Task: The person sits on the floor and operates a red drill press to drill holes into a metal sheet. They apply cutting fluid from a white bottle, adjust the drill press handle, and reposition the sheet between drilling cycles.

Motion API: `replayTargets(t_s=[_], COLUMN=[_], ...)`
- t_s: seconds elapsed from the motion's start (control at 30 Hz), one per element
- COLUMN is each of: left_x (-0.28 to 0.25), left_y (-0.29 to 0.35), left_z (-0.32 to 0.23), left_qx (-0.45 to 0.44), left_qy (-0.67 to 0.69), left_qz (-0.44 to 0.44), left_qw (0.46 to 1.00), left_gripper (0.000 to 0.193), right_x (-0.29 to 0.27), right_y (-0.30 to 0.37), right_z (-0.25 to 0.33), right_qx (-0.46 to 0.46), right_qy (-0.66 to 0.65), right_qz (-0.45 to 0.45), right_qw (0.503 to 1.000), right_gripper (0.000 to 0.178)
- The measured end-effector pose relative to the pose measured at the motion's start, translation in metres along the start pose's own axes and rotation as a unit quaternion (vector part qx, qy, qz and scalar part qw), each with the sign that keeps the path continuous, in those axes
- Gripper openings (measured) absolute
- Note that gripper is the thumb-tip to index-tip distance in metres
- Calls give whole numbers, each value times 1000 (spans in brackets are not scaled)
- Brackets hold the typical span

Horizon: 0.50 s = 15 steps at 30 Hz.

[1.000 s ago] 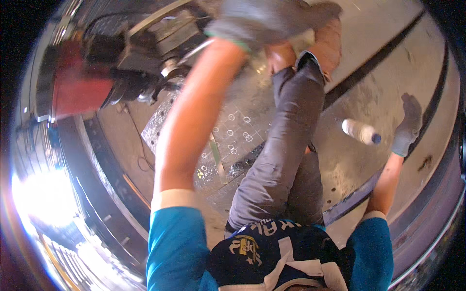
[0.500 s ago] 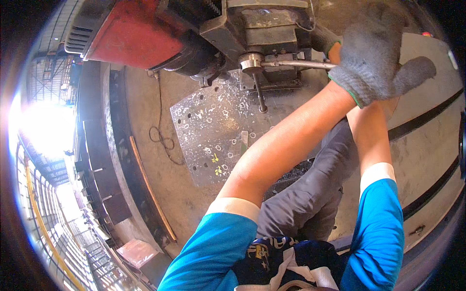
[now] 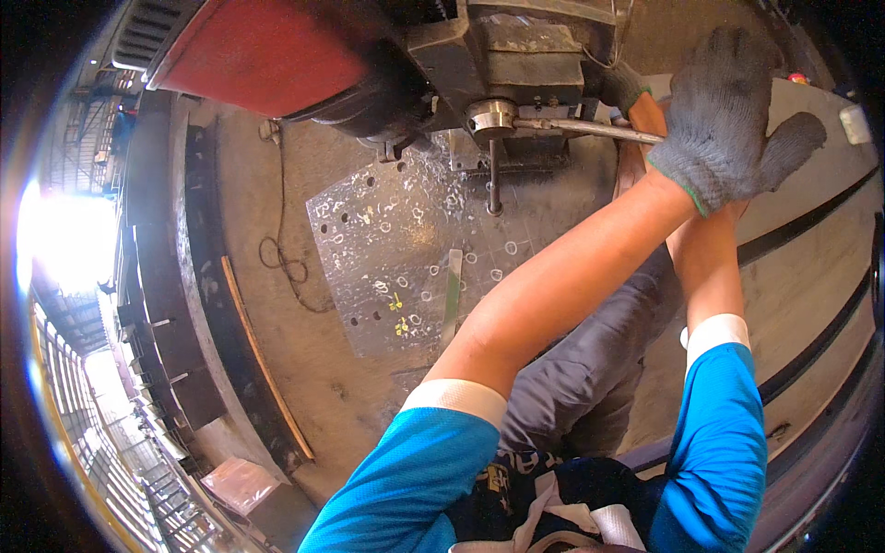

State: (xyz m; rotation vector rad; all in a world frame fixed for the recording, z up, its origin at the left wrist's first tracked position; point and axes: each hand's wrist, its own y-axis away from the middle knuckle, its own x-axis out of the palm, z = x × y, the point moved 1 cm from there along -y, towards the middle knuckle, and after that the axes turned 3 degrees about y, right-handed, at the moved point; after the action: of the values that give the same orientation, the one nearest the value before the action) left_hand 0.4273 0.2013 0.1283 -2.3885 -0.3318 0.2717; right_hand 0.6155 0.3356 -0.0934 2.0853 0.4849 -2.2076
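Observation:
My left hand (image 3: 724, 124), in a grey knit glove, lies back up over the far end of a metal lever (image 3: 590, 127). Its fingers stretch out and its thumb stands apart; the palm's contact with the lever is hidden. The lever runs from a round hub (image 3: 491, 118) on a drilling machine with a red motor housing (image 3: 263, 60). A second rod (image 3: 495, 180) points down from the hub. Crossing beneath my left wrist, my right arm reaches to the machine's side; my gloved right hand (image 3: 629, 90) is mostly hidden there, fingers unseen.
Below the machine lies a dark steel plate (image 3: 369, 249) with drilled holes and chalk circles. A narrow metal strip (image 3: 453, 290) rests on it. A cable (image 3: 284, 258) loops over the floor at left, near a long wooden strip (image 3: 263, 359). Grooved slabs (image 3: 811, 276) extend at right.
The hub has turned slightly, so the lever's far end sits lower and the second rod hangs straighter. My left hand has shifted a little down with it. The view has also shifted slightly.

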Motion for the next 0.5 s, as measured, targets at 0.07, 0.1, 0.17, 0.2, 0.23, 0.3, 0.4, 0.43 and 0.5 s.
replayTargets(t_s=[0.07,0.1,0.17,0.2,0.23,0.3,0.4,0.43,0.5], left_x=[4,5,5,4,2,-3,-11,-14,-27], left_y=[1,2,2,2,3,3,2,1,9], left_z=[8,12,18,20,21,25,33,35,40], left_qx=[47,69,28,6,13,27,-31,-44,-67], left_qy=[-34,-49,-12,10,10,16,80,103,145], left_qz=[-103,-154,-131,-119,-129,-152,-188,-214,-268], left_qw=[993,984,991,993,991,988,978,970,950], left_gripper=[80,78,75,73,71,68,64,64,64], right_x=[-24,-39,-75,-97,-120,-170,-231,-241,-248], right_y=[0,0,3,5,9,19,52,65,88], right_z=[-1,-2,0,2,7,21,59,76,108], right_qx=[-19,-30,-62,-80,-97,-137,-201,-218,-251], right_qy=[15,25,50,59,73,101,136,143,153], right_qz=[-26,-43,-74,-92,-106,-134,-153,-151,-141], right_qw=[999,998,994,991,987,976,958,954,945], right_gripper=[46,46,46,46,46,46,47,47,47])
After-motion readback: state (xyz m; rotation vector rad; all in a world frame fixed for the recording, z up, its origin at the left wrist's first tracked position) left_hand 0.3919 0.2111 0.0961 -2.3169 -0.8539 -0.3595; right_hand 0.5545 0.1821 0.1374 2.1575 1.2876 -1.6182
